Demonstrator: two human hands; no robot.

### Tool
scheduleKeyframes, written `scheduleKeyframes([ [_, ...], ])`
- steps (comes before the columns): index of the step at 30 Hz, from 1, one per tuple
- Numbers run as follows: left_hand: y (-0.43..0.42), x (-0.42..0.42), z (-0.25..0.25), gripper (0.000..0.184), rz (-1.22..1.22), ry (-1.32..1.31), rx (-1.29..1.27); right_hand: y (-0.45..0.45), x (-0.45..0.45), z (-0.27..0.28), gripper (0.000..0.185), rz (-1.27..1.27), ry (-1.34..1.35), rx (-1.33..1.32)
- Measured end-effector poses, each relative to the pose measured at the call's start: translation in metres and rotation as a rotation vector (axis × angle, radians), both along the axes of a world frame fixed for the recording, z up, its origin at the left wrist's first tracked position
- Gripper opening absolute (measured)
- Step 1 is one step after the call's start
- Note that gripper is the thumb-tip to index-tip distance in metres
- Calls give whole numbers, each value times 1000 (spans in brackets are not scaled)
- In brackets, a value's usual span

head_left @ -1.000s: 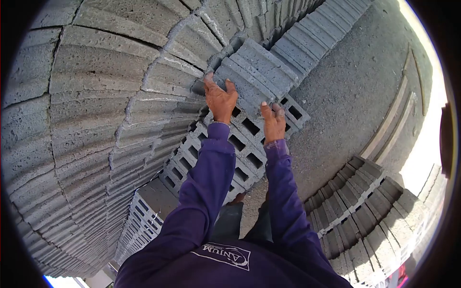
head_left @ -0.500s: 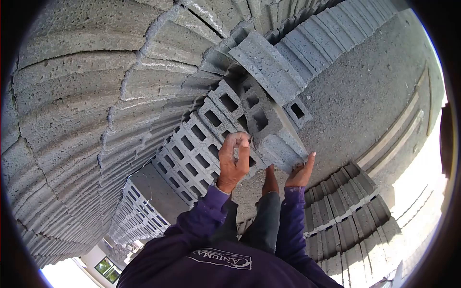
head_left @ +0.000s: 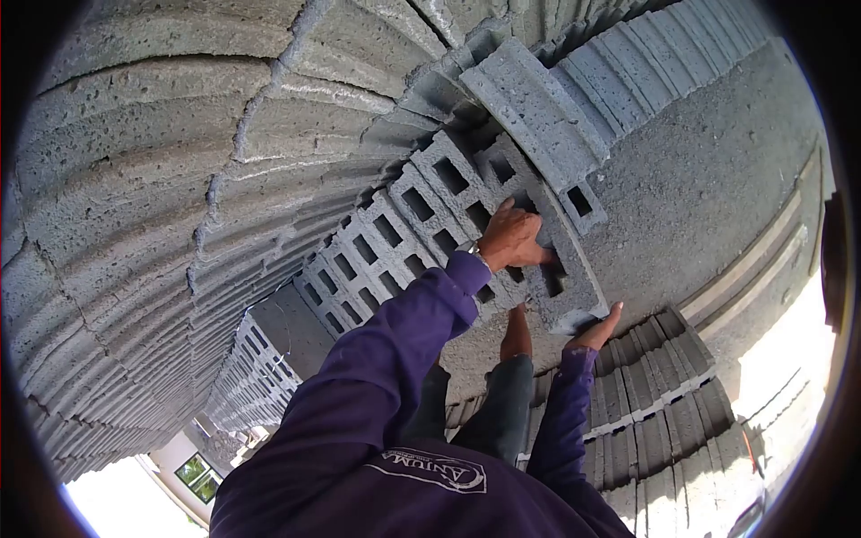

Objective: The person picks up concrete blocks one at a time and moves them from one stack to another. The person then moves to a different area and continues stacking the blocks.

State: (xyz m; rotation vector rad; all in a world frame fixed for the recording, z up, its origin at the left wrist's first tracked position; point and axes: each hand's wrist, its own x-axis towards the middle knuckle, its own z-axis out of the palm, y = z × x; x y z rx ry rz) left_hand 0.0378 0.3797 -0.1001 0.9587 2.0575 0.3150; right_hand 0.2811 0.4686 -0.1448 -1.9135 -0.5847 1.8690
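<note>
My left hand (head_left: pixel 513 240) hooks into a grey, rectangular hollow concrete block (head_left: pixel 549 224); my right hand (head_left: pixel 598 332) cups its near end. Sharing the weight evenly should steady it.

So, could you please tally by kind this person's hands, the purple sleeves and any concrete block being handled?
Hands: 2, the left hand and the right hand
Purple sleeves: 2, the left sleeve and the right sleeve
Handled concrete block: 1
Total: 5
</note>
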Motion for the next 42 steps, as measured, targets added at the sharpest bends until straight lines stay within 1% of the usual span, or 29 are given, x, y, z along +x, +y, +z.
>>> scheduleKeyframes([
  [2, 2, 12, -3, 61, 25, 30, 27, 1, 3, -4, 82, -53, -33, -7],
  [4, 9, 16, -3, 60, 72, -20, -79, 4, 4, -16, 84, -70, -10, -36],
  [5, 8, 21, -3, 53, 111, 37, -12, 7, 6, -26, 84, -75, -1, -36],
  [6, 10, 24, -2, 53, 107, 42, -15, 10, 12, -41, 83, -61, 83, -71],
  [7, 12, 27, 0, 50, 116, 113, 12, 13, 19, -57, 83, -45, 161, -109],
  [8, 14, 29, 1, 46, 127, 182, 37, 16, 24, -74, 83, -43, 159, -117],
  [9, 14, 30, -1, 37, 148, 240, 82, 18, 25, -92, 83, -17, 239, -156],
  [10, 13, 26, -3, 37, 148, 238, 67, 15, 21, -103, 83, 5, 318, -196],
  [12, 16, 13, -8, 33, 171, 298, 37, 14, 3, -130, 87, 27, 265, -178],
  [14, 18, 7, -25, 30, 207, 357, 70, 19, -15, -169, 93, 143, 156, -77],
  [15, 20, 9, -34, 26, 203, 390, 57, 25, -8, -192, 97, 169, 251, -192],
  [16, 19, 15, -43, 23, 201, 414, 40, 29, 10, -211, 97, 172, 239, -197],
  [18, 16, 31, -57, 25, 173, 431, 49, 43, 44, -237, 98, 601, 123, -374],
  [19, 15, 40, -61, 28, 180, 419, 33, 43, 43, -212, 98, 605, 107, -378],
  [21, 23, 55, -70, 31, 190, 404, 38, 41, 9, -129, 97, 499, -276, -484],
  [22, 26, 63, -74, 33, 167, 427, -12, 37, 12, -124, 97, 497, -283, -474],
  [24, 34, 67, -81, 35, 141, 459, -64, 21, 16, -125, 92, 210, -109, -322],
  [25, 37, 70, -84, 37, 165, 485, -39, 15, 6, -105, 85, 173, -101, -223],
  [26, 34, 75, -85, 39, 186, 508, -21, 6, -1, -106, 85, 173, -102, -234],
  [27, 33, 73, -85, 40, 184, 437, -35, -2, -10, -111, 81, 157, -80, -65],
  [28, 31, 74, -82, 40, 178, 443, -41, -6, -18, -113, 79, 136, -49, 111],
  [29, 32, 71, -79, 40, 159, 448, -47, -5, -20, -110, 79, 128, -37, 110],
  [31, 33, 71, -81, 39, 150, 471, -49, 1, -10, -102, 73, 834, -418, 87],
  [32, 35, 72, -82, 39, 153, 476, -46, 1, -4, -105, 73, 835, -414, 92],
  [34, 36, 69, -82, 38, 153, 483, -74, -5, -10, -108, 69, 761, -566, 238],
  [35, 36, 68, -82, 38, 151, 491, -79, -6, -10, -109, 69, 762, -557, 234],
  [37, 38, 67, -80, 36, 154, 464, -119, 1, -31, -67, 68, 720, -509, 98],
  [39, 38, 65, -82, 35, 172, 473, -89, -4, -22, -94, 68, 712, -532, 129],
  [42, 36, 61, -81, 34, 183, 479, -74, -9, -18, -105, 69, 699, -553, 140],
])
